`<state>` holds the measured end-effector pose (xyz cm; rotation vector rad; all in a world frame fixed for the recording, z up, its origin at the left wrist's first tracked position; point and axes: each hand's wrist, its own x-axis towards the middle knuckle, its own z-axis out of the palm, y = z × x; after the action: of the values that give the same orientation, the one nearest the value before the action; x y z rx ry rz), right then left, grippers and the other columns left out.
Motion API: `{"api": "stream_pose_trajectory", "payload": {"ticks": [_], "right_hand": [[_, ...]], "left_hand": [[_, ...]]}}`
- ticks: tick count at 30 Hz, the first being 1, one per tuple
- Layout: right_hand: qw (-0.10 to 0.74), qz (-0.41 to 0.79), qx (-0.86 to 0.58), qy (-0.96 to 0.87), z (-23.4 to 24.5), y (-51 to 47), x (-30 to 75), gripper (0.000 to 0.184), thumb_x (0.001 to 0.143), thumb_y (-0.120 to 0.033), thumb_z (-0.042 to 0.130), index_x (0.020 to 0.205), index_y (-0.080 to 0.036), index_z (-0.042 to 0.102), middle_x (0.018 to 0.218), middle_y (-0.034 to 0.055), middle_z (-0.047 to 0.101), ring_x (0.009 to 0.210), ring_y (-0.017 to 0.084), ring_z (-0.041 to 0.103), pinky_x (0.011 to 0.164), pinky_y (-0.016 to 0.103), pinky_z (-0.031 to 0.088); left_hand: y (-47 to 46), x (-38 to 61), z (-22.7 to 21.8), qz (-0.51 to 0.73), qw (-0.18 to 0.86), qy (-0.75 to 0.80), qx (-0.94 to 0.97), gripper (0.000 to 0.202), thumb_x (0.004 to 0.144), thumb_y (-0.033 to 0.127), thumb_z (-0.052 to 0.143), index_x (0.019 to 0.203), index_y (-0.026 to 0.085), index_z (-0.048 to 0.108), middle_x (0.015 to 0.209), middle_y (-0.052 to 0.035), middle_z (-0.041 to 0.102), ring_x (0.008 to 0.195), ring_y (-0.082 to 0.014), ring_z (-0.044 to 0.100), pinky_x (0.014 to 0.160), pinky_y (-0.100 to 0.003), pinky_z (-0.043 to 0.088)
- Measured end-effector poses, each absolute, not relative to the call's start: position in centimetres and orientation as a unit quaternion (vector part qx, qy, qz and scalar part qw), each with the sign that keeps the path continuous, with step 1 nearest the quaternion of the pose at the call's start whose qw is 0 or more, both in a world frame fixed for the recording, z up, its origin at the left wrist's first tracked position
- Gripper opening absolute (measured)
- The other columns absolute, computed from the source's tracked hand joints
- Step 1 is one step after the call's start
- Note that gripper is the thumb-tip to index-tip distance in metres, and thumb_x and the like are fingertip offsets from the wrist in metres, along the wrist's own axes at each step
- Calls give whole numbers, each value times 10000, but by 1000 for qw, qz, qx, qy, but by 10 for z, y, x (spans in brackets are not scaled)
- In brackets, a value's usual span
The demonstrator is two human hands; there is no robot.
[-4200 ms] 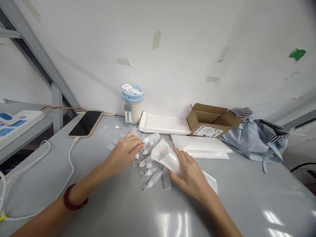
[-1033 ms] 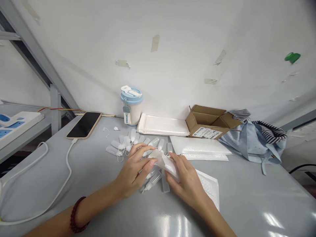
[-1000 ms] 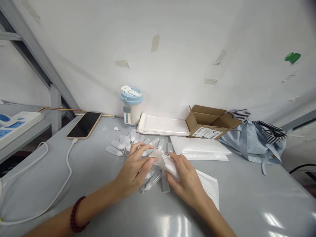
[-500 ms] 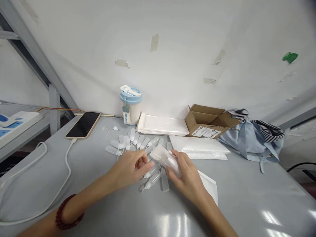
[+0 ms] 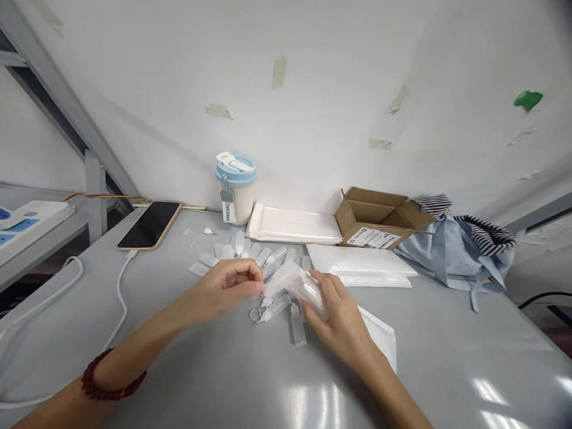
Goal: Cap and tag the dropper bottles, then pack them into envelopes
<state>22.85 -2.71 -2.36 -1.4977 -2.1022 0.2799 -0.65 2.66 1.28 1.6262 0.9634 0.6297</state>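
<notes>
My right hand (image 5: pixel 333 313) grips a translucent plastic bag (image 5: pixel 292 285) that has something pale inside, its contents hard to make out. My left hand (image 5: pixel 227 287) pinches the bag's left corner between its fingertips. Several small clear plastic dropper bottles (image 5: pixel 250 255) lie scattered on the grey table (image 5: pixel 187 369) just beyond and below both hands, and some are hidden behind them. A white padded envelope (image 5: pixel 379 333) lies under the right side of my right hand.
Behind the hands are a stack of white padded envelopes (image 5: pixel 360 265), a white flat stack (image 5: pixel 292 225), an open cardboard box (image 5: pixel 373 219) and a blue-lidded cup (image 5: pixel 235 189). A charging phone (image 5: pixel 149 225) lies at left, and a blue cloth bag (image 5: pixel 456 253) at right.
My left hand has moved up and left, drawing the bag's corner out with its fingertips. The bag now spreads wider, and the right hand stays in much the same place.
</notes>
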Motion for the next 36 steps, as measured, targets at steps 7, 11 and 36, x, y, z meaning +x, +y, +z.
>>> {"api": "stream_pose_trajectory", "payload": {"ticks": [7,11,36], "right_hand": [[264,108,-541,-791,-20,-30,228,414,853,-193,541,1249,-159,424,1124,126,549,1003,269,541,827,424,499],[265,108,-537,-794,-21,-31,228,422,852,-209,558,1250,-164,428,1136,124,550,1015,267,540,838,420,498],[278,124,-521,-797,-24,-32,225,414,862,-225,560,1254,-154,446,1150,132,548,1056,252,547,875,388,493]], "left_hand": [[33,-8,4,287,441,470,709,186,840,367,532,772,202,586,744,7,558,639,-134,518,521,-217,417],[32,-7,1,310,360,466,746,148,855,295,512,791,194,601,842,-15,615,720,-144,565,598,-228,469],[20,12,-23,346,343,428,761,165,868,258,543,811,202,687,883,-32,633,752,-142,591,548,-198,452]]}}
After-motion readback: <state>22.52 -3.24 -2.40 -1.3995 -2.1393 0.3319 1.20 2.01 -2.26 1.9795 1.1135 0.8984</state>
